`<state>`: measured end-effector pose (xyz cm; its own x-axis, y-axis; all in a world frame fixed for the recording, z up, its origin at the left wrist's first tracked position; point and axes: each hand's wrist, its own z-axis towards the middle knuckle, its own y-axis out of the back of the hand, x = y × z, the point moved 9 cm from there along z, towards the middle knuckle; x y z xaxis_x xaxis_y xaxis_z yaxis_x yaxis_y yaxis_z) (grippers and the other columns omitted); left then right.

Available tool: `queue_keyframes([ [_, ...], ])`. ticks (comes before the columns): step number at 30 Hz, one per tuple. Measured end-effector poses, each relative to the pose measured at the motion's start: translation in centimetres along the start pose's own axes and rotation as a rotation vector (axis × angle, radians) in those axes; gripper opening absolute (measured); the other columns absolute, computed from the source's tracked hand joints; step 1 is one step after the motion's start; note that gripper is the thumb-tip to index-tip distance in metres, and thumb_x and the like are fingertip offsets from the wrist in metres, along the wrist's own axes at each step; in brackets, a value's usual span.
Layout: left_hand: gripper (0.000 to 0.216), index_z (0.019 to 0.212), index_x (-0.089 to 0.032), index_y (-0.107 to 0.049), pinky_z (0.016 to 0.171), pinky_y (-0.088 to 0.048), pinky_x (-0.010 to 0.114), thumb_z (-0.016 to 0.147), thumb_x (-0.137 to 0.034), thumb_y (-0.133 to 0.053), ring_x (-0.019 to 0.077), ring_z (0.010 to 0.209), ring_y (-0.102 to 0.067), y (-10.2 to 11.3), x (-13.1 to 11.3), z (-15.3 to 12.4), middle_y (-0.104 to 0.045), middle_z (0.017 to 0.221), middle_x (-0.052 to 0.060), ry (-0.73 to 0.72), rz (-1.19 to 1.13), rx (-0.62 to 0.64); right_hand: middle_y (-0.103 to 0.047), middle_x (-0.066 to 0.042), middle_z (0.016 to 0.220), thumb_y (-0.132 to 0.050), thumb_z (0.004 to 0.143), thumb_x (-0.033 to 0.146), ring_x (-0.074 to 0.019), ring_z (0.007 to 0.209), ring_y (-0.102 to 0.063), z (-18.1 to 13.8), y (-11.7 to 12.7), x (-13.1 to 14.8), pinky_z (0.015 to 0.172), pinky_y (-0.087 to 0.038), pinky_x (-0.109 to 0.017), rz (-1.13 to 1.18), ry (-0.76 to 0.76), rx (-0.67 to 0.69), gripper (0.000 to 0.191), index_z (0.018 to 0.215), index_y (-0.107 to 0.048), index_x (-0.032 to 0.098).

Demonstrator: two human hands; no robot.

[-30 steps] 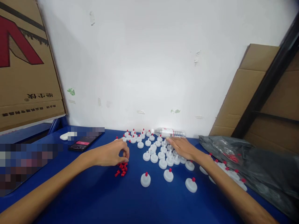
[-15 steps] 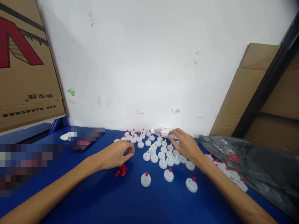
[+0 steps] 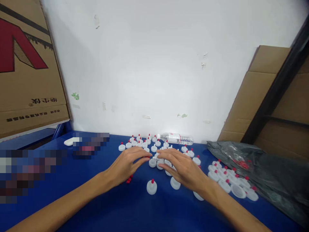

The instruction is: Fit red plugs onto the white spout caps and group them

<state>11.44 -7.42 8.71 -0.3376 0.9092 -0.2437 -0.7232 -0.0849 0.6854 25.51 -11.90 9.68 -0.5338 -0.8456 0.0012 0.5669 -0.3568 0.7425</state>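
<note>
As our two hands meet over the white caps [image 3: 152,187] at mid-desk [image 3: 96,206], the right hand [image 3: 183,169] lies palm down, fingers loosely spread across the cluster. The left hand [image 3: 127,166] stretches its fingers close together toward it, and we cannot tell whether they pinch anything. Small red tips [image 3: 129,179] lie just under the left wrist. We seem to be sorting among the caps, so a next move calls for singling one out by fingertip.
</note>
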Motion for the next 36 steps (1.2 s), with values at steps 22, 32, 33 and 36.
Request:
queue_keyframes([
  [22,0.017,0.109,-0.019,-0.07,0.075,-0.047,0.027,0.103,-0.021,-0.054,0.016,0.082,-0.061,-0.8,-0.8,-0.6,-0.071,0.091,0.003,0.001,0.005,0.021,-0.073,-0.01,0.116,-0.056,0.101,0.015,-0.0202,0.117,-0.066,-0.1,-0.2,1.8,0.098,-0.057,-0.035,0.067,0.009,-0.1,0.012,0.112,-0.056,0.02],
  [32,0.03,0.085,-0.017,-0.062,0.068,-0.041,0.028,0.105,-0.018,-0.04,0.0161,0.071,-0.052,-0.8,-2.0,0.0,-0.061,0.077,0.003,0.01,0.028,0.087,-0.073,-0.008,0.113,-0.055,0.1,0.011,-0.0182,0.118,-0.065,0.1,0.2,2.6,0.102,-0.054,-0.032,0.026,0.052,-0.143,0.014,0.11,-0.059,0.02],
  [33,0.029,0.088,-0.017,-0.064,0.069,-0.042,0.028,0.106,-0.02,-0.04,0.0164,0.073,-0.054,-0.9,-1.8,0.1,-0.063,0.079,0.003,0.01,0.047,0.1,-0.072,-0.009,0.115,-0.055,0.101,0.014,-0.0189,0.116,-0.066,0.3,0.0,2.4,0.101,-0.054,-0.034,0.008,0.044,-0.102,0.013,0.112,-0.059,0.02],
  [36,0.025,0.099,-0.018,-0.068,0.077,-0.045,0.031,0.106,-0.028,-0.046,0.0185,0.082,-0.059,-1.0,-1.0,0.4,-0.069,0.089,0.005,0.035,0.086,0.144,-0.068,-0.01,0.121,-0.051,0.102,0.018,-0.0219,0.11,-0.066,0.5,-0.7,1.5,0.094,-0.056,-0.038,-0.088,0.03,0.062,0.019,0.118,-0.06,0.022],
])
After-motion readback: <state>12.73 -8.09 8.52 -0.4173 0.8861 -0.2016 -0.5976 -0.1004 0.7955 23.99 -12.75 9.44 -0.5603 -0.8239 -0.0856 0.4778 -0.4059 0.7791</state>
